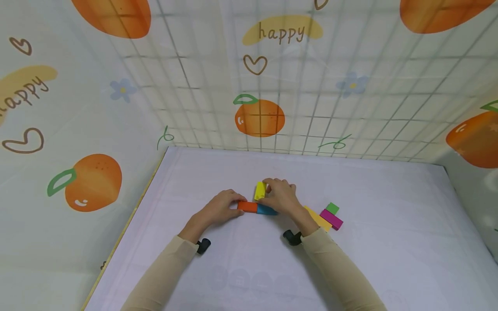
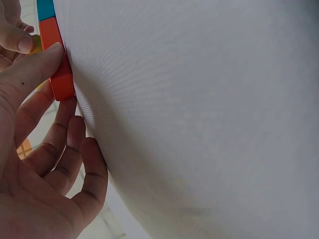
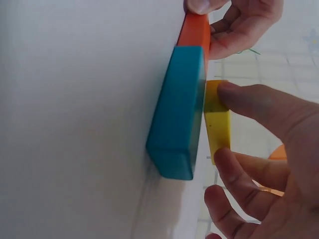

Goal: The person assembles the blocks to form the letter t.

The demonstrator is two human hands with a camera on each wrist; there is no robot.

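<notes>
An orange block and a blue block lie end to end on the white tabletop. My left hand grips the orange block, its thumb on the near side and fingers behind, as the left wrist view shows. A yellow block stands just behind the row, close to where the two blocks meet. Its ends are pinched between thumb and fingertips of my right hand. From the head camera, that hand partly covers the blue block.
To the right of my right wrist lie a yellow-orange block, a magenta block and a green block, close together. A patterned curtain rises behind the tabletop and along its left side.
</notes>
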